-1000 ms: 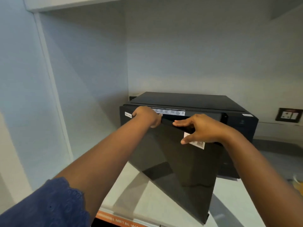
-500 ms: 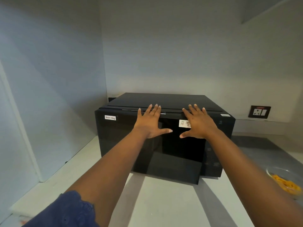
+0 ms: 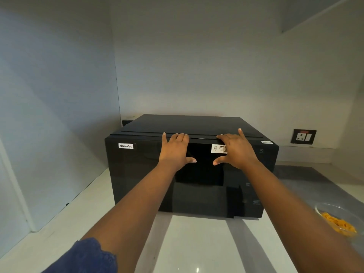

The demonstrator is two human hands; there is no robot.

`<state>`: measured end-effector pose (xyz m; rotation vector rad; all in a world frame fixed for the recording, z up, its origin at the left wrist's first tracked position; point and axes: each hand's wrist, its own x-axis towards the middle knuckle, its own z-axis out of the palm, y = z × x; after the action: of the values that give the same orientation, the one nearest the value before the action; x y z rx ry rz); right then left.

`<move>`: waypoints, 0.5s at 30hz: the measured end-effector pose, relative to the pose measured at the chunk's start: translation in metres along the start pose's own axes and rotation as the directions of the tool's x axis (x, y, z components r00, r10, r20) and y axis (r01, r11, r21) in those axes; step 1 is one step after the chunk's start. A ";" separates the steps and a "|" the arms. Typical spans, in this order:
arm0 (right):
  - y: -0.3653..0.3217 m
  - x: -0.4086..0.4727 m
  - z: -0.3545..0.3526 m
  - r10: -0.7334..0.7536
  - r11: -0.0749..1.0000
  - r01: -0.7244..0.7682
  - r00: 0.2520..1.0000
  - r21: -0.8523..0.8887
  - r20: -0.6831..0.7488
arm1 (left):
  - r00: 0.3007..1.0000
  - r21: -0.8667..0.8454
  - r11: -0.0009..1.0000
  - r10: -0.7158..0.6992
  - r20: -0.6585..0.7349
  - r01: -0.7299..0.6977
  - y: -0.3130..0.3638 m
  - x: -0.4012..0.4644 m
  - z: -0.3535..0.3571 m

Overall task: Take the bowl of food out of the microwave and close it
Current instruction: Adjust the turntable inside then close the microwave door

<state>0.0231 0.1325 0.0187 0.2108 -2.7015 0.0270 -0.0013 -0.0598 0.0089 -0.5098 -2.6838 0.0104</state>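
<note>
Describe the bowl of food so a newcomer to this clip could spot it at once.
Start at the black microwave in the corner and follow the pale counter toward its right front. There, at the frame's right edge, sits the bowl: clear, holding orange-yellow food pieces, the scene's only bright colour.

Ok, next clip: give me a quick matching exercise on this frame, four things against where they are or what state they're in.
Things:
1. microwave door
2. bowl of food
3. "Non-Veg" label
4. wall socket

Places or states:
A. on the back wall, right of the microwave
B. shut, with both palms flat on its upper part
C. on the counter at the right edge of view
D. stuck at the door's upper left corner

Pairs: 1-B, 2-C, 3-D, 4-A

The left hand and right hand are open and flat, holding nothing.
</note>
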 end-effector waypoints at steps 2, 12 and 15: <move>-0.002 0.000 0.002 0.012 1.000 -0.012 0.999 0.008 -0.030 | 1.000 0.007 1.000 -0.006 -0.017 0.007 0.002 0.000 0.002; -0.004 0.002 0.007 0.036 0.999 -0.036 0.999 -0.019 -0.005 | 0.999 -0.027 0.999 -0.017 0.037 0.018 0.003 0.004 -0.006; -0.007 -0.002 -0.003 0.052 0.999 -0.052 0.998 0.000 0.045 | 0.994 -0.058 0.998 -0.003 0.109 0.010 -0.001 0.003 -0.019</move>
<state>0.0275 0.1258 0.0208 0.1427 -2.7513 0.0399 0.0030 -0.0613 0.0281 -0.5328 -2.7995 -0.0430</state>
